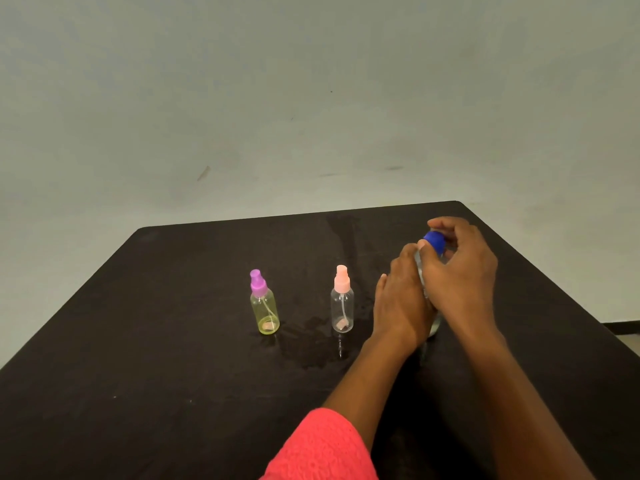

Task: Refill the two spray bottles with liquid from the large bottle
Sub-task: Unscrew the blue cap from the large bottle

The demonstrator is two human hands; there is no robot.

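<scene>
Head view. The large bottle [433, 328] stands upright toward the far right corner of the table [138, 341], mostly hidden by both hands. The left hand [401, 301] is wrapped round its body. The right hand [462, 271] pinches the blue cap [435, 240] with curled fingertips. The yellow spray bottle [265, 308] and the clear spray bottle [342, 308] stand upright mid-table, apart from each other, with their spray tops on.

Nothing legible anywhere in view

The yellow-green spray bottle [265, 313] and the clear spray bottle [342, 311] both show plain walls with no print, label or number that can be read; the large bottle [433, 242] is mostly covered, and what shows of it, the blue cap and slivers of clear wall, bears no readable mark
</scene>
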